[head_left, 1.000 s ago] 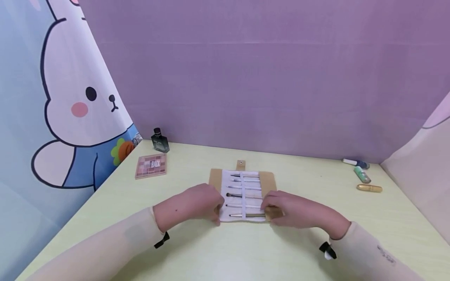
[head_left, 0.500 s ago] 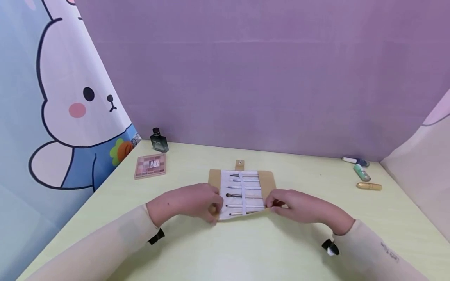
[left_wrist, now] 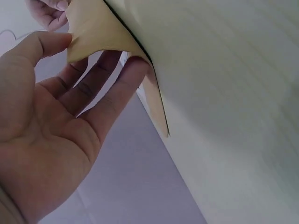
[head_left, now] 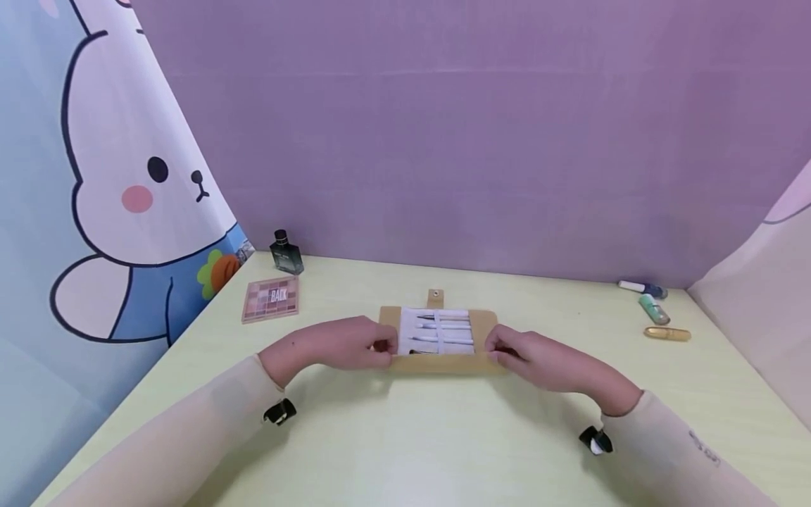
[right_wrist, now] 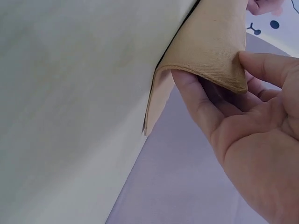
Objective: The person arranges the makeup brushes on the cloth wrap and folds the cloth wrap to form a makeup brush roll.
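A tan fabric brush roll point(head_left: 484, 322) with a pale lining lies spread in the middle of the table, its snap tab point(head_left: 435, 297) pointing to the far side. Its near edge is lifted and folded up over the lower makeup brushes. Several brushes point(head_left: 443, 326) still show, tucked under a white strap. My left hand point(head_left: 355, 343) pinches the left corner of the raised edge, thumb outside and fingers beneath the cloth, as the left wrist view shows. At the right corner, my right hand point(head_left: 532, 358) pinches the same flap point(right_wrist: 210, 51) between thumb and fingers.
On the left stand a dark perfume bottle point(head_left: 287, 253) and, lying before it, an eyeshadow palette point(head_left: 271, 298). Far right lie a white-and-blue tube point(head_left: 643, 289), a green-capped bottle point(head_left: 654, 309) and a gold tube point(head_left: 667, 334). A purple backdrop point(head_left: 456, 141) rises behind the table point(head_left: 412, 451).
Both hands have lifted the brush roll's near edge and moved it away from me, folding it over the lower brushes. The tan outer side now faces me.
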Action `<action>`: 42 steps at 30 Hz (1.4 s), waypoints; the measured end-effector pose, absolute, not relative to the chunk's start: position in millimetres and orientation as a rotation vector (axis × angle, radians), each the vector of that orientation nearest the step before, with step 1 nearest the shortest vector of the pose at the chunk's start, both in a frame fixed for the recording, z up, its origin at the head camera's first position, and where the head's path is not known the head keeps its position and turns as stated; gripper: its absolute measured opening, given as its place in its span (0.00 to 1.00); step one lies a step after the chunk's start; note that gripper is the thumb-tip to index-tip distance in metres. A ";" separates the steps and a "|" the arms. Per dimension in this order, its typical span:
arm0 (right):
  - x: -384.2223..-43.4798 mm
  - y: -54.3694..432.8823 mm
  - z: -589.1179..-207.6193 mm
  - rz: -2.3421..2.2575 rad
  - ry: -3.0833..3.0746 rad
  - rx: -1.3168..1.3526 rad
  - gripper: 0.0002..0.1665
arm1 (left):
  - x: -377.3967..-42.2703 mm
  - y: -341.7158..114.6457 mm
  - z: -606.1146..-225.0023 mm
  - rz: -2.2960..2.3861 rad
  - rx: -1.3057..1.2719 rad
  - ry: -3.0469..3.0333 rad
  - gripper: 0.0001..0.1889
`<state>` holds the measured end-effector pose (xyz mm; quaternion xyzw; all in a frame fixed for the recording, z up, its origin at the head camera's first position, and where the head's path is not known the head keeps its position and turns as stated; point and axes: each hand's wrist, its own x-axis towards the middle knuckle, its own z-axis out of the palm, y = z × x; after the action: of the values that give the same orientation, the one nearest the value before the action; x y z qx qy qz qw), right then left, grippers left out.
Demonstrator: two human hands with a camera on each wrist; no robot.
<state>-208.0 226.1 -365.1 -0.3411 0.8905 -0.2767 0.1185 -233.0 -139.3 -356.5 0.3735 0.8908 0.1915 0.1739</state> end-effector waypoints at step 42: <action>-255.4 206.1 -377.7 -0.742 2.735 -0.684 0.05 | -260.4 -113.9 -373.0 0.632 0.522 2.655 0.07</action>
<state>-255.4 206.1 -377.7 -0.2330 0.9322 -0.2529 0.1128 -260.4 -113.9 -373.0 0.1849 0.9398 0.2237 0.1804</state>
